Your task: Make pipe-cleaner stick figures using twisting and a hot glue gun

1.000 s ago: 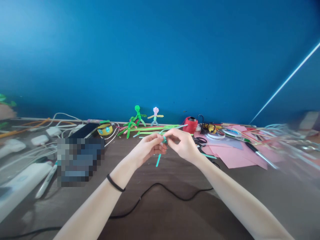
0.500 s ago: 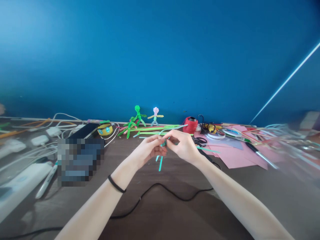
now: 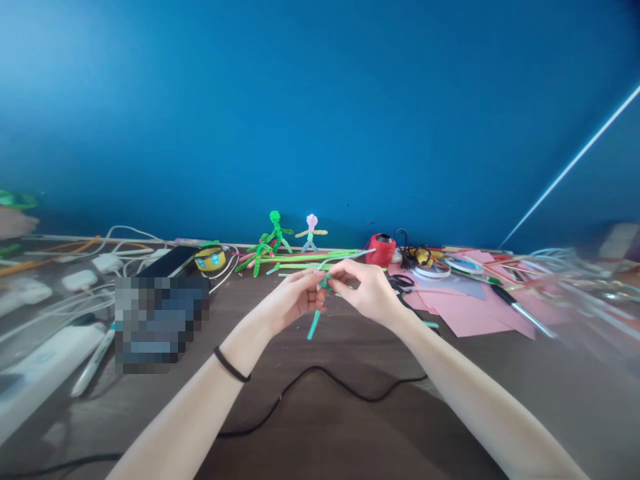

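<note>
Teal pipe cleaner (image 3: 313, 326) is pinched between both hands above the desk, partly coiled at the fingertips, with a loose end hanging down. My left hand (image 3: 290, 299) has its thumb and forefinger closed on the coiled part, the other fingers curled below. From the right, my right hand (image 3: 369, 291) pinches the same coil. Another teal end (image 3: 431, 325) shows beyond my right wrist; the stretch leading to it is hidden. Behind the hands, several green pipe cleaners (image 3: 310, 256) lie by a green figure (image 3: 275, 230) and a pink-headed figure (image 3: 311, 233).
Left are a black device (image 3: 165, 263), white cables and a power strip (image 3: 55, 363). A red roll (image 3: 383, 251), scissors (image 3: 401, 283), pink paper (image 3: 473, 313) and a pen (image 3: 520, 309) lie right. A black cord (image 3: 350, 392) crosses the front. Another person's blurred hand (image 3: 17, 222) appears far left.
The hanging teal end has swung left, and the end by my right wrist has dropped lower. Both hands keep their pinch. The blurred hand at far left has come further into view.
</note>
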Demonstrator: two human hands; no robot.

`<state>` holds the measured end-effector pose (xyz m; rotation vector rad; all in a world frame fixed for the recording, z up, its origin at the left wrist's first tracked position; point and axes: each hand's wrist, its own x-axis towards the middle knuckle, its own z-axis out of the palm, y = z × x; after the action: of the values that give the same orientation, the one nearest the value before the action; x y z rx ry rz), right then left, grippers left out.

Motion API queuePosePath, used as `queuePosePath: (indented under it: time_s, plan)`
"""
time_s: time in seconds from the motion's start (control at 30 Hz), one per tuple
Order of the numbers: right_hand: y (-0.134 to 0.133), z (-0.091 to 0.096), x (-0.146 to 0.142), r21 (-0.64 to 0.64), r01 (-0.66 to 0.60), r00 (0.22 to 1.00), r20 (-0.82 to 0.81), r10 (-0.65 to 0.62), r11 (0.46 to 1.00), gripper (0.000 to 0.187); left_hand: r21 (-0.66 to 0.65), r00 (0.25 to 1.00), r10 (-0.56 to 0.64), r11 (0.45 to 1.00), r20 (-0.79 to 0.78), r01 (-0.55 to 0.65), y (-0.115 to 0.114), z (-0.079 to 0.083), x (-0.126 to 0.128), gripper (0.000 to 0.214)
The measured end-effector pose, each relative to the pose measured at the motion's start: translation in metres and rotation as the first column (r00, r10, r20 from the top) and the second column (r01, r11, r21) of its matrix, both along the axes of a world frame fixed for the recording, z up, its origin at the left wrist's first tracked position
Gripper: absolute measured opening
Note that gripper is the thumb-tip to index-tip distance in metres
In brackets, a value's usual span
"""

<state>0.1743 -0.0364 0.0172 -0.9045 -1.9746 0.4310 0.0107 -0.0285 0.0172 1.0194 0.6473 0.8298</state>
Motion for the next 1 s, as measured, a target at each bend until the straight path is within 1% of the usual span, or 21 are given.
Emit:
queuePosePath:
  time_s: [0.07, 0.13, 0.2, 0.33, 0.4, 0.6, 0.73, 0.83, 1.0]
  plan:
    - [-0.0002, -0.0004, -0.0002, 0.047, 0.049, 0.997, 0.054, -0.052, 0.998, 0.007, 0.009, 1.000, -0.010, 1.000, -0.015, 0.010, -0.0002, -0.0002, -0.0005, 0.020]
    - [-0.0002, -0.0002, 0.0000, 0.065, 0.076, 0.994, 0.079, -0.081, 0.995, 0.008, 0.015, 1.000, -0.016, 1.000, -0.024, 0.016, 0.0000, -0.0005, -0.0012, 0.020]
    - [0.0003, 0.0007, 0.0007, 0.033, 0.062, 0.996, 0.055, -0.064, 0.997, 0.009, 0.011, 1.000, -0.023, 1.000, -0.013, 0.023, 0.0007, -0.0009, -0.0019, 0.019]
    - [0.0015, 0.0027, 0.0022, -0.115, -0.050, 0.998, -0.046, 0.045, 0.992, 0.007, -0.007, 0.999, -0.029, 1.000, 0.024, 0.029, 0.0022, -0.0024, -0.0034, 0.018]
    - [0.0016, 0.0028, 0.0025, -0.155, -0.075, 0.996, -0.067, 0.066, 0.985, 0.008, -0.009, 0.999, -0.032, 0.999, 0.033, 0.032, 0.0026, -0.0033, -0.0038, 0.018]
    - [0.0007, 0.0024, 0.0031, -0.175, -0.078, 0.995, -0.076, 0.066, 0.981, 0.007, 0.006, 0.997, -0.062, 0.998, 0.050, 0.062, 0.0028, -0.0038, -0.0039, 0.018]
    - [0.0014, 0.0033, 0.0034, -0.219, -0.111, 0.989, -0.116, 0.087, 0.969, 0.009, 0.027, 0.998, -0.048, 0.999, 0.044, 0.047, 0.0018, -0.0007, -0.0038, 0.018]
    - [0.0034, 0.0021, 0.0039, -0.233, -0.111, 0.986, -0.149, 0.077, 0.966, 0.009, 0.045, 0.999, -0.038, 0.998, 0.034, 0.037, 0.0011, 0.0013, -0.0034, 0.015]
    - [0.0052, 0.0002, 0.0053, -0.264, -0.101, 0.983, -0.175, 0.055, 0.959, 0.011, 0.107, 0.999, -0.015, 0.994, -0.041, 0.020, 0.0009, 0.0007, -0.0031, 0.015]
